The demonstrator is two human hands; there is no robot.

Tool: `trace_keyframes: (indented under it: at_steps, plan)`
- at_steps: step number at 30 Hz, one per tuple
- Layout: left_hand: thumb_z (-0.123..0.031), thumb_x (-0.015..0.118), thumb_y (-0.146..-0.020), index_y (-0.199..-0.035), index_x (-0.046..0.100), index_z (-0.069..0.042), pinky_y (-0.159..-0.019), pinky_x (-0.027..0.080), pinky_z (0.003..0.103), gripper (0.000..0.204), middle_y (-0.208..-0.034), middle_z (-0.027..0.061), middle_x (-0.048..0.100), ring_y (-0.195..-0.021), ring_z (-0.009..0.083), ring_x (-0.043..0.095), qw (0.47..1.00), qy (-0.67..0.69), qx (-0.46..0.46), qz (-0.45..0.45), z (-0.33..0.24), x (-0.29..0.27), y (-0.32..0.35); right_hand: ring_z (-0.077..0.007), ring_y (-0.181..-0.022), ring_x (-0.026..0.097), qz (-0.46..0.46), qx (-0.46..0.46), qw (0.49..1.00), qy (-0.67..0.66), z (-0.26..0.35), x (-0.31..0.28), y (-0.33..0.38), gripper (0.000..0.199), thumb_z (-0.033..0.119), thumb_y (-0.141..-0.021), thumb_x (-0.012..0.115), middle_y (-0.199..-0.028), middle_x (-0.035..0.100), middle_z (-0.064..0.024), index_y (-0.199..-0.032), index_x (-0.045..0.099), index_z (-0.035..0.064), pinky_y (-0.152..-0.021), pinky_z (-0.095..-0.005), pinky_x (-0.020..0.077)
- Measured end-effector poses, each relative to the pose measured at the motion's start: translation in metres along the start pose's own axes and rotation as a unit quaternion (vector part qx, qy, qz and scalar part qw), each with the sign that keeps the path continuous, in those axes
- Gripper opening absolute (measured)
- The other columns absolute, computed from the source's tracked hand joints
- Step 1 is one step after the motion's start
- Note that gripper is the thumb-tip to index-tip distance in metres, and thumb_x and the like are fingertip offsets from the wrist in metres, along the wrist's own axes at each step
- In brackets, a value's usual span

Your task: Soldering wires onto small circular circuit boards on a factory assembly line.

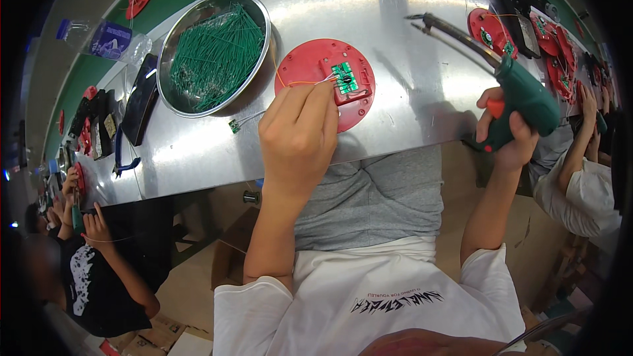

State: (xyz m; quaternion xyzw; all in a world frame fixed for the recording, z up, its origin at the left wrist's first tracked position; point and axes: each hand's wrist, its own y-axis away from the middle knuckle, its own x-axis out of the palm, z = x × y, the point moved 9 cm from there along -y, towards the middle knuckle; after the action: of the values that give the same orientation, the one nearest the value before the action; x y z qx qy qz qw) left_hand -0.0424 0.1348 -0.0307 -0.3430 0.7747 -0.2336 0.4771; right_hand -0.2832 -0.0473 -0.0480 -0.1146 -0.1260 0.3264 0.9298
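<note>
Left fingers pinch thin wires; right fingers curl around soldering gun.

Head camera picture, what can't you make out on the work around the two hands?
All in the head view:
- Left hand: fingertips mostly hidden by the hand itself; whether they pinch the orange wire is unclear.
- Red disc: lower left part covered by that hand.
- Circuit board: joints too small to judge.
- Soldering gun: handle partly covered by the right hand.
- Bowl: bottom hidden under green wires.
</note>
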Motion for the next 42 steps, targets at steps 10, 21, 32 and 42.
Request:
trace_keyframes:
  at_steps: [10,21,32,42]
  plan:
    - [0.004,0.072,-0.076,-0.092,0.069,0.002,-0.063,0.052,0.038,0.016,-0.082,0.0128,0.066,-0.071,0.0286,0.064,1.000,-0.014,-0.012,0.001,0.000,0.002,-0.001,-0.0177,-0.045,0.055,-0.067,-0.024,0.995,-0.065,-0.017,-0.024,-0.009,0.044,0.031,-0.098,0.050,-0.093,0.060,-0.0245,-0.112,0.052,-0.0100,-0.040,-0.0293,0.0454]
    - [0.002,0.072,-0.080,-0.090,0.071,0.003,-0.062,0.052,0.034,0.010,-0.079,0.0130,0.069,-0.067,0.0266,0.066,0.999,-0.047,-0.012,0.000,-0.005,0.000,-0.005,-0.0190,-0.045,0.056,-0.083,-0.031,0.995,-0.053,-0.015,-0.024,-0.008,0.041,0.028,-0.098,0.051,-0.093,0.061,-0.0253,-0.112,0.053,-0.0107,-0.040,-0.0297,0.0460]
    - [-0.012,0.080,-0.068,-0.125,0.060,-0.002,-0.098,0.041,0.047,0.061,-0.128,0.0192,0.057,-0.117,0.0378,0.051,0.997,-0.070,0.028,0.026,-0.023,-0.014,-0.019,-0.0158,-0.048,0.054,-0.159,-0.069,0.983,-0.068,-0.009,-0.037,0.000,0.041,0.029,-0.101,0.045,-0.096,0.060,-0.0231,-0.112,0.053,-0.0096,-0.042,-0.0284,0.0450]
    - [-0.017,0.082,-0.071,-0.135,0.054,-0.009,-0.101,0.039,0.045,0.070,-0.117,0.0154,0.062,-0.116,0.0363,0.054,0.874,0.000,0.122,0.470,-0.020,0.074,-0.085,-0.0162,-0.050,0.054,-0.293,-0.087,0.950,-0.064,-0.006,-0.051,0.013,0.039,0.029,-0.102,0.042,-0.098,0.061,-0.0220,-0.112,0.052,-0.0075,-0.045,-0.0305,0.0459]
